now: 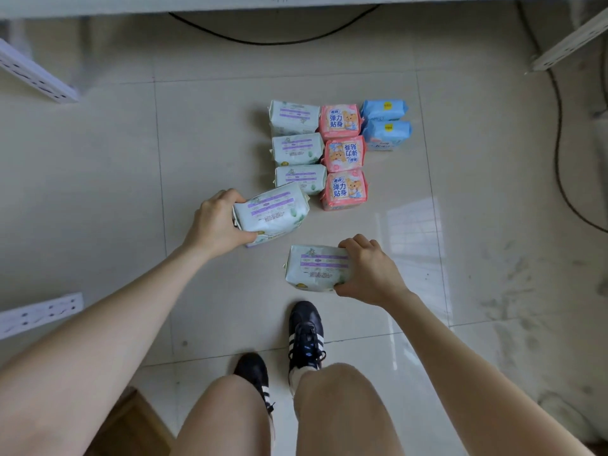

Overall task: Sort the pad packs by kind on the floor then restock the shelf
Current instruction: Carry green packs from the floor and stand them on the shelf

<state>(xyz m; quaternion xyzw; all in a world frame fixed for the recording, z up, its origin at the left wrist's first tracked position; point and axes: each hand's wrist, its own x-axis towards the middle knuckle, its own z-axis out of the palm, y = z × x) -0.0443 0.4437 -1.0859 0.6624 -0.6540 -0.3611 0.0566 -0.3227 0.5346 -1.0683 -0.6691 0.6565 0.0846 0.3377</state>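
Green column (297,148) needs extending: we clamp far pack (273,212) in left hand (217,222), near pack (316,268) in right hand (368,271), fingers curled.

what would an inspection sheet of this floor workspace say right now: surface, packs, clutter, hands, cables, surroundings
surface: pale tiled floor, glossy, grey smudges at the right
job's things: three white-and-purple packs in a column, three pink packs beside them, two blue packs at the right; two more white-and-purple ones are in the hands
clutter: brown object partly in view at the lower left
hands: left hand grips a tilted pack; right hand grips a level pack nearer the shoes
cables: black cable at the far edge, second cable at the right
surroundings: white perforated shelf rails, black striped shoes
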